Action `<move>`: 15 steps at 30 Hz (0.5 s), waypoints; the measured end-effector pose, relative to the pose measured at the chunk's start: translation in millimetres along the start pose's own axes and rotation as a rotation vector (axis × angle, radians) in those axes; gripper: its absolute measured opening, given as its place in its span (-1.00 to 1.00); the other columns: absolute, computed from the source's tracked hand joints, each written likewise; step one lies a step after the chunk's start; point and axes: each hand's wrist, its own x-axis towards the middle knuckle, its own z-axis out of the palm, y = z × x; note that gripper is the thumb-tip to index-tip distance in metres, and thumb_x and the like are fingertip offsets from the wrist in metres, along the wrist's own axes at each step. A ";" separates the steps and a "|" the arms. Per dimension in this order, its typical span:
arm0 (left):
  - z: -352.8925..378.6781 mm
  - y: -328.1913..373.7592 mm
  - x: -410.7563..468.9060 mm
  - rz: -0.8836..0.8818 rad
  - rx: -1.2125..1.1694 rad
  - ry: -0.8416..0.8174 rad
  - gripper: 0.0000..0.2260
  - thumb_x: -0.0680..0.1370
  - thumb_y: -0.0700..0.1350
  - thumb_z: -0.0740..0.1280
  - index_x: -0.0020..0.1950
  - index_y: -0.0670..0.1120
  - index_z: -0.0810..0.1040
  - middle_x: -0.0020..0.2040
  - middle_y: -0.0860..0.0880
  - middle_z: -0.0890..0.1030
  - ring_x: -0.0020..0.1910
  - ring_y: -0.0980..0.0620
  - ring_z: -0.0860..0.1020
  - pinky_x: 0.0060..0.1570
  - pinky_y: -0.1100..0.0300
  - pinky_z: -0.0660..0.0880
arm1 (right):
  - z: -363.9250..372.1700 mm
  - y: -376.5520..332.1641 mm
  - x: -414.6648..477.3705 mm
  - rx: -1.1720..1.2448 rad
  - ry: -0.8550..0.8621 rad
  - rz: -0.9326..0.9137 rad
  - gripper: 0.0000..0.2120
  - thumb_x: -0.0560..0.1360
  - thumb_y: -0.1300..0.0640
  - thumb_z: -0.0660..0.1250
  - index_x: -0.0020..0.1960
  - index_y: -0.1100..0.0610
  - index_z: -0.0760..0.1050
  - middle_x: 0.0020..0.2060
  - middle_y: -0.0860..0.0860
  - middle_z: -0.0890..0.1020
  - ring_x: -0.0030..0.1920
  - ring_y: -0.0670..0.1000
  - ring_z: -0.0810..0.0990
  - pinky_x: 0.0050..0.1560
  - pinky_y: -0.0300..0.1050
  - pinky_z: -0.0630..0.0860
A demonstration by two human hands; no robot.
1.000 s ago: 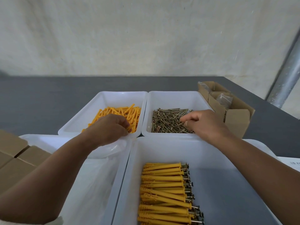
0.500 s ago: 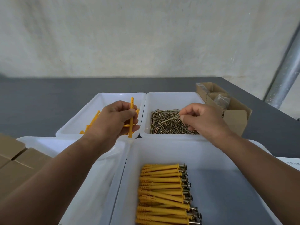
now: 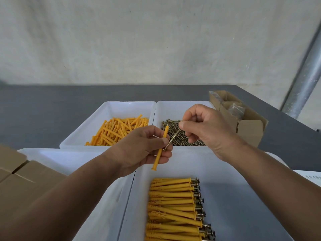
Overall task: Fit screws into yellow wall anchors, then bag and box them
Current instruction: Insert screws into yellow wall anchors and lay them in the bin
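My left hand (image 3: 139,150) pinches a yellow wall anchor (image 3: 160,150), held nearly upright over the gap between the trays. My right hand (image 3: 206,129) pinches a brass screw (image 3: 173,139) whose tip slants down to the left, touching the left fingers beside the anchor. Behind them, a white tray (image 3: 111,108) holds loose yellow anchors (image 3: 118,130) and a second white tray (image 3: 173,106) holds loose screws (image 3: 172,129). The near white tray (image 3: 243,197) holds several anchors fitted with screws (image 3: 175,209), stacked in a row.
An open cardboard box (image 3: 250,127) with bagged parts stands at the right behind my right hand. Closed cardboard boxes (image 3: 19,178) sit at the near left, beside another white tray (image 3: 73,159) lined with clear plastic. A metal pole (image 3: 305,73) rises at the far right.
Both hands lifted out of the back trays and came together toward the middle. The left one took an anchor, the right one took a screw, and the screw now reaches the left fingers.
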 end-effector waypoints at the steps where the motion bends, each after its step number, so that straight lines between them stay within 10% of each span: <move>1: 0.0 0.2 -0.1 -0.002 -0.011 -0.009 -0.96 0.59 -0.26 0.31 0.00 -0.17 0.55 -0.16 -0.13 0.68 -0.22 0.00 0.66 -0.20 0.18 0.60 | 1.0 -0.3 -0.2 0.003 0.003 0.004 -0.85 0.43 0.29 0.45 -0.20 0.08 0.54 -0.44 -0.07 0.54 -0.39 -0.05 0.55 -0.40 -0.21 0.52; 7: -0.1 2.8 -0.9 0.027 -0.109 -0.025 -0.94 0.59 -0.31 0.27 0.01 -0.20 0.52 -0.24 -0.11 0.64 -0.32 0.03 0.60 -0.29 0.21 0.57 | 4.7 -3.8 -1.4 0.197 0.025 0.204 -0.73 0.46 0.26 0.45 0.10 0.09 0.48 -0.27 0.05 0.62 -0.36 -0.02 0.61 -0.34 -0.16 0.55; 15: -0.7 0.7 1.1 0.053 -0.080 0.069 -0.94 0.60 -0.27 0.27 0.02 -0.21 0.54 -0.18 -0.13 0.67 -0.21 -0.03 0.66 -0.20 0.15 0.61 | 9.1 -8.6 -8.1 0.197 -0.194 0.306 -0.83 0.58 0.16 0.33 0.00 0.28 0.58 -0.15 0.15 0.70 -0.27 0.00 0.66 -0.34 -0.19 0.57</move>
